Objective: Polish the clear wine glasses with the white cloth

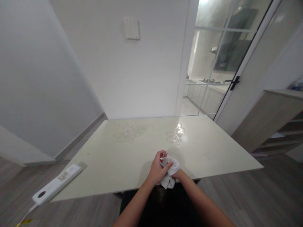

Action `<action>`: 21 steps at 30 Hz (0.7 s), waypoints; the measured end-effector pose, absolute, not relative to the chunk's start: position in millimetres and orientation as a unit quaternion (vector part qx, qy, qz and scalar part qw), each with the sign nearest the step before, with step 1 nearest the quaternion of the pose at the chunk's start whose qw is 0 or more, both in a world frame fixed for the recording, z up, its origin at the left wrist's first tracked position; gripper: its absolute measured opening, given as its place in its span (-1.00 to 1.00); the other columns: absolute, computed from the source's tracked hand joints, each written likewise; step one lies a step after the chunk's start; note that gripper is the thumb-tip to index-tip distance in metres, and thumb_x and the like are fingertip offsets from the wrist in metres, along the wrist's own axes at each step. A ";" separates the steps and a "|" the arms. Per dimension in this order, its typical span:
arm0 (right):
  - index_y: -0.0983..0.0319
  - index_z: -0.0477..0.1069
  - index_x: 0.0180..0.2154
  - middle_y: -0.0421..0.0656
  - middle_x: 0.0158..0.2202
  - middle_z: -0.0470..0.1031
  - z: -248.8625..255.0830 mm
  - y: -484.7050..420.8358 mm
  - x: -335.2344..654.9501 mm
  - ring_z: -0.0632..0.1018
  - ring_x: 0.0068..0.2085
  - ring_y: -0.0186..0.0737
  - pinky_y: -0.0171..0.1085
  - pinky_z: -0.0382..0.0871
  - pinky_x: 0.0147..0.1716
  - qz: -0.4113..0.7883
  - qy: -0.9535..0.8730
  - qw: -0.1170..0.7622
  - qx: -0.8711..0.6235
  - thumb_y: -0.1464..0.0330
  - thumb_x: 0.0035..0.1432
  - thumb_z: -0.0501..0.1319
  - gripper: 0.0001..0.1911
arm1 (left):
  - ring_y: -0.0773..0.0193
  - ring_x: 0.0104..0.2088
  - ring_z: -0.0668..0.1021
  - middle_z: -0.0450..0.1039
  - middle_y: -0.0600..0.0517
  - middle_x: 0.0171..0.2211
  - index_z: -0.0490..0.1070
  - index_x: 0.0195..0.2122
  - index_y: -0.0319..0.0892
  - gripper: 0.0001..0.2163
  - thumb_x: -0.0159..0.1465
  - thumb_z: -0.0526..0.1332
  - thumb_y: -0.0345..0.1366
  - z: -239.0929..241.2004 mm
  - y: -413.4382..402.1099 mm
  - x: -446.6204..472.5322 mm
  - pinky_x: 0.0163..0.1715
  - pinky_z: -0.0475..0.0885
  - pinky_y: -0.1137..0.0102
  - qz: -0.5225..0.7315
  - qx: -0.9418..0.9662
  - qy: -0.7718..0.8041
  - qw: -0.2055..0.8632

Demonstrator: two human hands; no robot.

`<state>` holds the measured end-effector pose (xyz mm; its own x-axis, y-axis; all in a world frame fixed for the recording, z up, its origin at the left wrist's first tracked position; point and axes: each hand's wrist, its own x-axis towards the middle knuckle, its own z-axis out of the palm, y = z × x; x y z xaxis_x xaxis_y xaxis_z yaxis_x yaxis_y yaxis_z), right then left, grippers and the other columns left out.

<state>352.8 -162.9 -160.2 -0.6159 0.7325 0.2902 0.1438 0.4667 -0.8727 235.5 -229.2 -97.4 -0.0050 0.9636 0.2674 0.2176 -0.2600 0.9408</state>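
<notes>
Over the near edge of a pale table, my left hand is curled around a small clear glass, thumb and fingers at its rim. My right hand is mostly hidden under a white cloth that it grips and presses against the glass. A group of clear glasses stands at the far left of the table. Two more clear glasses stand at the far middle.
A white power strip overhangs the table's left front corner, with its cable hanging down. Behind the table are a white wall and a glass door with a black handle. A wooden shelf unit stands at the right.
</notes>
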 end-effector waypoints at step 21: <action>0.16 0.55 -0.38 -0.10 -0.27 0.61 -160.8 -164.6 353.7 0.57 -0.08 -0.11 -0.04 0.33 0.14 0.476 -0.747 0.371 -0.280 0.22 0.05 0.22 -0.81 | 0.22 -0.13 0.49 0.41 -0.06 -0.05 0.23 0.10 -0.11 -0.43 0.08 0.38 -0.22 -103.0 -225.7 227.7 -0.10 0.40 0.30 0.493 0.583 0.472 0.441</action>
<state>353.7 -164.6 -160.8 -0.5678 0.7711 0.2881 0.0649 0.3908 -0.9182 227.7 -225.7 -103.0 0.0690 0.9847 0.1599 0.1157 -0.1671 0.9791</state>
